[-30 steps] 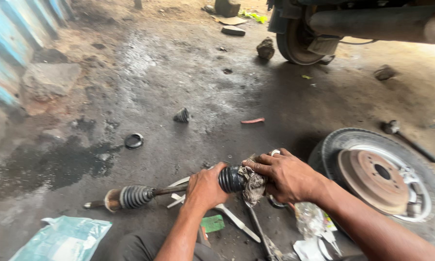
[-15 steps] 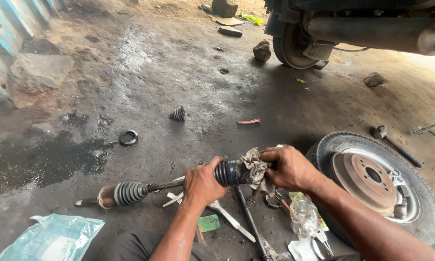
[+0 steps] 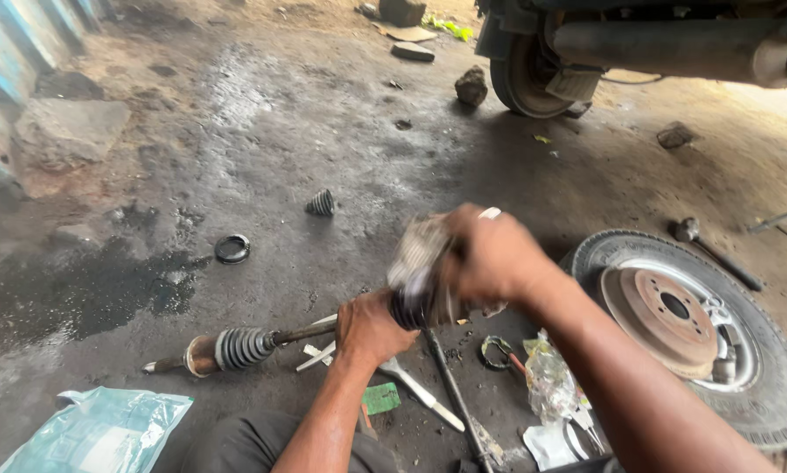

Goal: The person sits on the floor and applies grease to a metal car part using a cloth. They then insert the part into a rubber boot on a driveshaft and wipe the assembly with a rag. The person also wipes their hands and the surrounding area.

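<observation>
Between the two hands runs an axle shaft (image 3: 310,333), lying low over the oily floor (image 3: 262,131). The left hand (image 3: 372,326) is clenched around the shaft close to its thick end. The right hand (image 3: 490,254) grasps that thick end, the joint (image 3: 415,267), together with a dirty rag; this part is blurred, so details are not clear. Far from the left hand, at the other end of the shaft, sits a ribbed rubber boot (image 3: 243,347).

Just under the left hand lie a flat wrench (image 3: 420,390) and a dark bar (image 3: 453,394), and a small green packet (image 3: 380,398) is near the wrist. Below the right hand there is a metal clamp ring (image 3: 497,350) and a clear plastic bag (image 3: 547,381). Right of the right arm lies a wheel (image 3: 691,333) flat on the floor, with a hammer (image 3: 713,250) beyond it.

Well beyond the hands, a loose small boot (image 3: 322,203) and a black ring (image 3: 232,249) rest on the floor. A light blue bag (image 3: 100,434) lies left of the left arm. A vehicle (image 3: 639,44) stands far behind.
</observation>
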